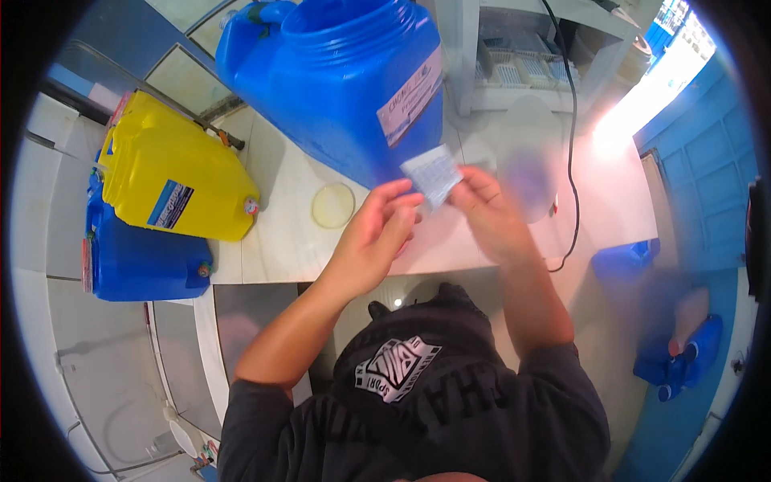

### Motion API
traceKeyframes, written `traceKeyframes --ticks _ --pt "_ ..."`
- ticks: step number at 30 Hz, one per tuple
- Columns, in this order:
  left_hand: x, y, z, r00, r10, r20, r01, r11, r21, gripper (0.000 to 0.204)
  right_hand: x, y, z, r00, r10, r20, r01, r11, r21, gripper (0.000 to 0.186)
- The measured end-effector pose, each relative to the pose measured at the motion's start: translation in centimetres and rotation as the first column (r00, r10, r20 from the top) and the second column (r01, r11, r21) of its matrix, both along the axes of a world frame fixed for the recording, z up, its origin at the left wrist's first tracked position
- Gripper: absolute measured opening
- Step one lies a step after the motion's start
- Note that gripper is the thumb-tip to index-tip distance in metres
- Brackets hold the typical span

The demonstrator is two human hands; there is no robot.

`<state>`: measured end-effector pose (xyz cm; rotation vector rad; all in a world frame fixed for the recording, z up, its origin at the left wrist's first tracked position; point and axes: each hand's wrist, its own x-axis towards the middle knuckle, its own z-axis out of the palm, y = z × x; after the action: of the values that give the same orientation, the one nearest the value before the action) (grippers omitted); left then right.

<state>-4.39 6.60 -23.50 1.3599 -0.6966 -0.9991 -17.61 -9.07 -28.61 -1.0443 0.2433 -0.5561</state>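
Note:
My right hand (494,210) pinches a small flat white packet (434,174) with fine print between thumb and fingers. Just left of the packet is my left hand (384,226), its fingers half curled and apart, with nothing visible in them. The fingertips of that hand come close to the packet's lower left side; whether they touch it I cannot tell. Both hands are over the white counter (277,257). Beyond them stands a big blue jerrycan (321,96) with a wide uncapped mouth and a printed label. A round yellowish lid or ring (332,205) lies flat left of my left hand.
A yellow jerrycan (173,165) with a tap stands at left, beside a blue jerrycan (148,265). A black cable (574,161) hangs across the counter's right part. A white shelf unit (522,100) is at the back. Blue containers (683,357) stand low at right.

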Motion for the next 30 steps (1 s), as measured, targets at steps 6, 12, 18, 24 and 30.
traceKeyframes --ticks 6,12,18,24,30 --pt "0.8 -0.8 -1.6 0.990 -0.072 0.120 0.065 0.996 0.058 0.021 -1.4 5.2 -0.2 0.986 -0.162 -0.047 0.150 0.969 -0.195 0.031" --pt "-0.8 -1.3 -1.7 0.979 -0.199 0.035 0.201 0.977 -0.069 0.008 -3.8 4.8 -0.8 0.902 -0.414 -0.122 0.363 0.881 -0.302 0.014" --pt "0.9 -2.5 0.7 0.514 -0.075 0.854 0.591 0.752 -0.290 0.008 -6.8 4.7 0.1 0.995 -0.005 -0.098 -0.031 0.931 -0.364 0.015" --pt "-0.1 -2.2 -0.9 0.901 -0.054 0.431 0.147 0.971 -0.187 0.012 -3.4 3.8 1.1 0.978 -0.203 0.040 0.207 0.959 -0.194 0.018" --pt "2.4 0.3 -0.2 0.969 0.161 -0.186 -0.158 0.987 0.027 0.023 -0.6 0.3 5.6 0.959 -0.267 -0.090 0.109 0.645 -0.757 0.030"
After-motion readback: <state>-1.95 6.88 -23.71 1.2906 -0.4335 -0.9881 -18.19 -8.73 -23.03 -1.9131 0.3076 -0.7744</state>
